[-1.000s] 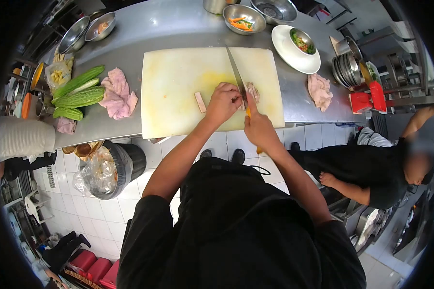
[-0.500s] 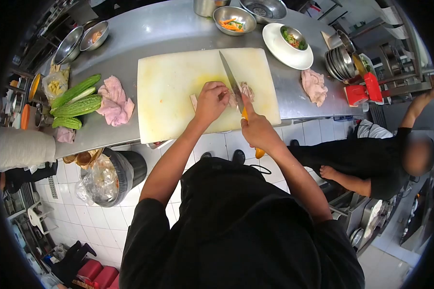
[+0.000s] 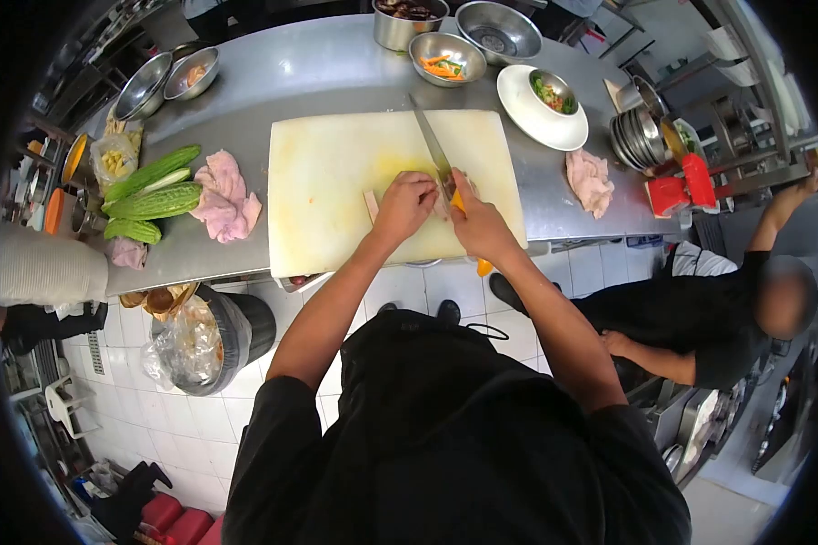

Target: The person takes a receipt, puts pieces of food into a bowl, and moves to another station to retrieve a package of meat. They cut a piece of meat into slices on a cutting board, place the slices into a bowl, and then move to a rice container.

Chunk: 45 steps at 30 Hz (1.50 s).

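Commercial kitchen. Stainless-steel counter (image 3: 318,64) bearing a large cutting board (image 3: 336,191). Steel prep bowls (image 3: 495,32) beyond the board, stacked steel bowls (image 3: 638,138) right of it, bitter gourds (image 3: 153,200) left, lined bin (image 3: 238,318) below. White-tiled floor (image 3: 154,409).

Meat piece (image 3: 443,205) is mostly hidden under left hand (image 3: 407,204) and right hand (image 3: 478,222); how the left fingers (image 3: 423,187) sit on it can't be told. Knife (image 3: 430,143) handle is buried in the right fist (only the orange butt pokes out). Pot (image 3: 400,34) is cut off by the top edge. Small bowl (image 3: 174,86) contents are too small to name.
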Each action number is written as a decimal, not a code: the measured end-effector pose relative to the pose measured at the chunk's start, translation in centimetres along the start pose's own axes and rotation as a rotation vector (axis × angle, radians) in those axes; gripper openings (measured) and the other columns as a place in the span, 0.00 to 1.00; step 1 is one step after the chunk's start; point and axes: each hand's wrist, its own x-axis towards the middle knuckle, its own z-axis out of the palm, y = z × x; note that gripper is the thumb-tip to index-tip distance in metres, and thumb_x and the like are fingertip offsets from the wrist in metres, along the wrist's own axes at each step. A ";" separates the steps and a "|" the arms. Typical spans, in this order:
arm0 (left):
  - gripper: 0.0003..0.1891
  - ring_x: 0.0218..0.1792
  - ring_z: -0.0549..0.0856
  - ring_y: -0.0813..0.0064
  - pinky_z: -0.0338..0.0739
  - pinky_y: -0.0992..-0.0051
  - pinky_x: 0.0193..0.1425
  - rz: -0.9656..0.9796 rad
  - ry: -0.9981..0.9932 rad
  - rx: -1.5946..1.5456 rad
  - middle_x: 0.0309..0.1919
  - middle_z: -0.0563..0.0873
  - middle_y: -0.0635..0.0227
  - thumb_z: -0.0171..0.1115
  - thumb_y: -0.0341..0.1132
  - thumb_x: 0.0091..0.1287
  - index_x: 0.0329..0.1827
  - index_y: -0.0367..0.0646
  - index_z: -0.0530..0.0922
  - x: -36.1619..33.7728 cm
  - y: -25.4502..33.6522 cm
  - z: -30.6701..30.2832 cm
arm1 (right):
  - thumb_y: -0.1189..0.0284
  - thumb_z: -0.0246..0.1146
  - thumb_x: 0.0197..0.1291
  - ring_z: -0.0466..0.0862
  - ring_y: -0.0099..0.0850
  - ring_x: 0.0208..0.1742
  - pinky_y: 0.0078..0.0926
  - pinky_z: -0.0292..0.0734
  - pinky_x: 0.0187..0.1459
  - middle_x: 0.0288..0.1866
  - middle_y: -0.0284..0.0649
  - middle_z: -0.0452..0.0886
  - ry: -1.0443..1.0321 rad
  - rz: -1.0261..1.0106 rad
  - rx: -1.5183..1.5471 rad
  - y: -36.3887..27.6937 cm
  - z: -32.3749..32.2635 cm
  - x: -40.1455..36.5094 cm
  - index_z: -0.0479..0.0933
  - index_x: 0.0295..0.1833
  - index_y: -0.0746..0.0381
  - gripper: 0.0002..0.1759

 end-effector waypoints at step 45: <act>0.05 0.43 0.84 0.60 0.81 0.67 0.48 -0.153 0.161 -0.025 0.39 0.87 0.59 0.67 0.26 0.59 0.37 0.35 0.86 -1.1 0.8 0.3 | 0.70 0.51 0.69 0.82 0.62 0.38 0.56 0.74 0.49 0.35 0.65 0.82 -0.185 0.120 0.088 -2.2 0.3 -3.8 0.42 0.81 0.51 0.39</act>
